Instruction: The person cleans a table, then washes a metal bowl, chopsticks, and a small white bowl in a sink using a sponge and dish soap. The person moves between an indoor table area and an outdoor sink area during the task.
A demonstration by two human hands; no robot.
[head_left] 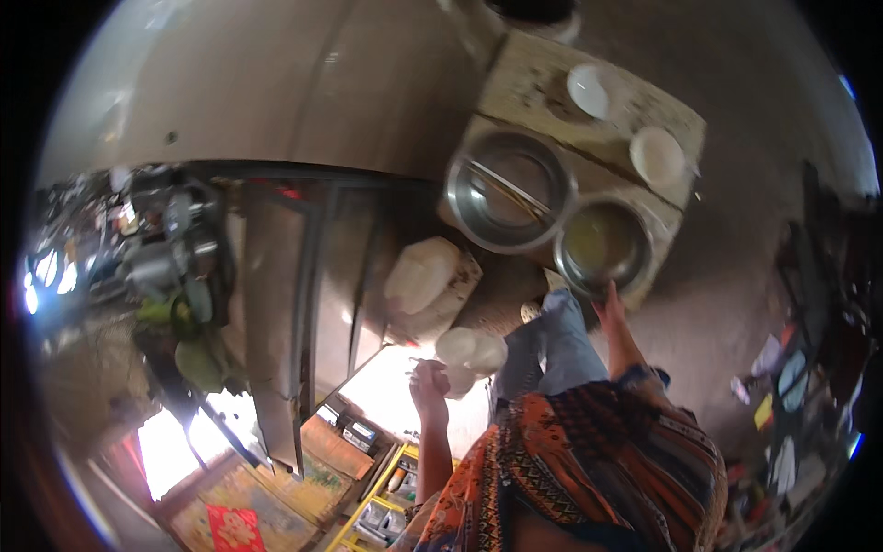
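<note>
My right hand grips the near rim of a steel bowl with some yellowish liquid in it. This bowl stands at the right front of a low wooden table. Beside it, to the left, is a wider steel basin with a pair of chopsticks and a pale, slim utensil lying across it. My left hand is raised at lower middle with curled fingers; what they hold, if anything, is blurred by bright light. Whitish, rounded bag-like things are right next to that hand.
Two white bowls sit farther back on the table. A pale plastic container rests on a small board left of the basin. Cabinet-like panels stand at left, near cluttered pots. A yellow rack is at lower left.
</note>
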